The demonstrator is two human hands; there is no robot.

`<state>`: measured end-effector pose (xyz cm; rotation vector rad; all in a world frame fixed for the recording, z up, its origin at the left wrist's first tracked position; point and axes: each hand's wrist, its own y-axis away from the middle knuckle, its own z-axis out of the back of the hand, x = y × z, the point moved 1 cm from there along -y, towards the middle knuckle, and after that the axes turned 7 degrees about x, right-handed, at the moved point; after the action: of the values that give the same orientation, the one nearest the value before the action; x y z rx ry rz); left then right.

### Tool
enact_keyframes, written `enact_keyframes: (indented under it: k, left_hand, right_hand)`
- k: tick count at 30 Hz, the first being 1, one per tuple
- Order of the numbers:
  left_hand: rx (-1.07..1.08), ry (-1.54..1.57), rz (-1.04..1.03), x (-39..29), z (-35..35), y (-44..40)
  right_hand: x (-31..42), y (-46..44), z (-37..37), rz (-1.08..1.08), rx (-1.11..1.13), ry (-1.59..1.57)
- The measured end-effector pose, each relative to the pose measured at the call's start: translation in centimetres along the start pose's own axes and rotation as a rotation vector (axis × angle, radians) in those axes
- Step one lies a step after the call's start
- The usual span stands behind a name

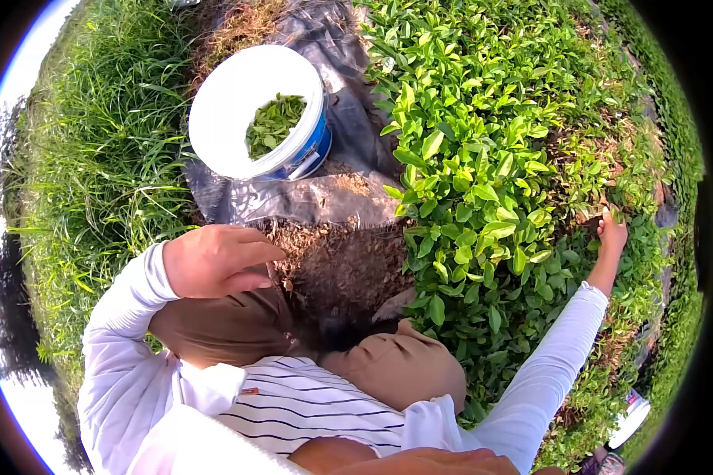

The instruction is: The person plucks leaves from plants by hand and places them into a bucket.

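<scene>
My right hand [612, 233] reaches far out over the bushes at the right, fingers pinched together. A small green leaf [617, 216] shows at those fingertips; how it is gripped is too small to see clearly. Closer in, my left hand [220, 260] hovers by my bent knee, its fingers loosely stretched and the thumb apart, with nothing in it. Leafy bushes [483, 182] with bright green young leaves, like tea plants, fill the space between my hands. Ahead of my left hand stands a white bucket [222, 111] with a blue outside, tilted in view, holding picked green leaves [276, 124].
Dark plastic sheeting [356, 194] lies under and around the bucket. Bare soil [341, 269] shows before my knees. Tall grass [111, 150] grows along the left. At the lower right are another white container [631, 419] and part of a shoe [610, 463].
</scene>
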<state>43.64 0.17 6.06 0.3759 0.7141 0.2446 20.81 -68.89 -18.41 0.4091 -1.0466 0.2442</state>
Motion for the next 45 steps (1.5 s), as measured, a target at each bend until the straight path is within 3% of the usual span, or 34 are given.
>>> enact_keyframes:
  k: [2, 3, 5, 7, 9, 11, 12, 14, 16, 18, 19, 21, 22, 24, 26, 28, 31, 32, 34, 36, 40, 43, 44, 45]
  left_hand:
    - [0.010, 0.000, 0.005, 0.1, -0.1, -0.1]
    - [0.016, 0.001, 0.006, 0.1, -0.2, -0.2]
    - [0.019, -0.003, 0.024, -0.2, -0.1, -0.3]
    - [0.009, -0.013, 0.031, 0.0, -0.1, -0.1]
    - [-0.005, -0.035, 0.013, 0.3, -0.3, 0.0]
    - [-0.003, -0.014, 0.032, 0.4, -0.2, 0.1]
    - [-0.004, -0.007, 0.042, 0.3, -0.1, 0.1]
    - [-0.003, -0.011, 0.042, 0.5, 0.0, 0.1]
    - [0.004, -0.017, 0.035, 0.4, 0.0, 0.3]
    - [-0.002, -0.033, 0.009, 0.4, 0.0, 0.1]
    - [-0.010, -0.028, 0.005, 0.4, -0.1, 0.1]
    - [-0.023, -0.029, 0.006, 0.5, 0.0, 0.1]
    - [-0.009, -0.036, 0.016, 0.5, 0.0, 0.2]
    - [0.013, -0.049, 0.027, 0.4, -0.1, 0.2]
    - [0.005, -0.046, 0.022, 0.4, -0.1, 0.2]
    - [-0.006, -0.047, 0.028, 0.3, -0.1, 0.5]
    - [-0.025, -0.045, 0.027, 0.5, -0.2, 0.7]
    - [-0.030, -0.045, 0.026, 0.6, -0.3, 0.8]
    - [-0.037, -0.035, 0.030, 0.8, -0.2, 1.0]
    - [-0.039, -0.015, 0.035, 0.7, -0.1, 1.0]
    - [-0.011, -0.030, 0.023, 0.9, -0.1, 0.9]
    - [-0.009, -0.024, 0.026, 0.8, 0.0, 1.0]
    - [-0.010, -0.030, 0.027, 0.8, 0.0, 1.0]
    - [-0.013, -0.035, 0.029, 0.8, -0.1, 1.0]
  right_hand:
    - [1.5, 0.1, -1.7, 0.057, 0.060, 0.254]
    - [-1.6, -4.5, -1.1, -0.029, 0.107, 0.525]
    - [-3.0, -7.2, -0.8, 0.147, 0.168, 1.032]
    - [0.9, -2.2, -2.2, 0.103, 0.004, 1.158]
    - [-1.6, -3.2, -1.4, 0.138, -0.037, 1.039]
    - [0.6, 0.1, -1.9, -0.064, 0.078, 0.714]
    - [-0.7, 0.0, -2.1, -0.135, -0.015, 0.493]
    - [-2.0, -1.1, -0.8, -0.067, -0.045, -0.248]
    - [1.0, 2.7, -2.5, -0.058, -0.095, -0.456]
    - [5.3, 6.3, -4.9, -0.087, -0.121, -0.317]
    - [5.7, 6.1, -5.4, -0.100, -0.156, -0.247]
    - [1.9, -0.1, -4.1, -0.074, -0.016, -0.032]
    - [3.6, 0.8, -5.0, -0.077, -0.014, 0.116]
    - [-0.2, -4.8, -4.3, 0.188, 0.113, 0.347]
    - [0.3, -5.1, -5.0, 0.292, 0.060, 0.509]
    - [4.9, -0.4, -6.9, 0.235, -0.090, 0.731]
    - [2.7, -0.5, -6.7, 0.199, -0.153, 0.298]
    - [1.8, -1.0, -6.0, -0.064, -0.002, -0.023]
    - [1.6, -0.2, -5.1, -0.016, -0.049, -0.492]
    - [2.7, 1.9, -5.3, 0.002, -0.027, -0.713]
    - [2.6, 1.9, -7.3, -0.035, -0.014, -0.162]
    - [7.3, 5.7, -9.9, 0.049, -0.136, -0.163]
    - [6.0, 3.1, -9.0, 0.018, -0.019, -0.161]
    - [6.0, 2.9, -9.2, 0.054, -0.075, -0.235]
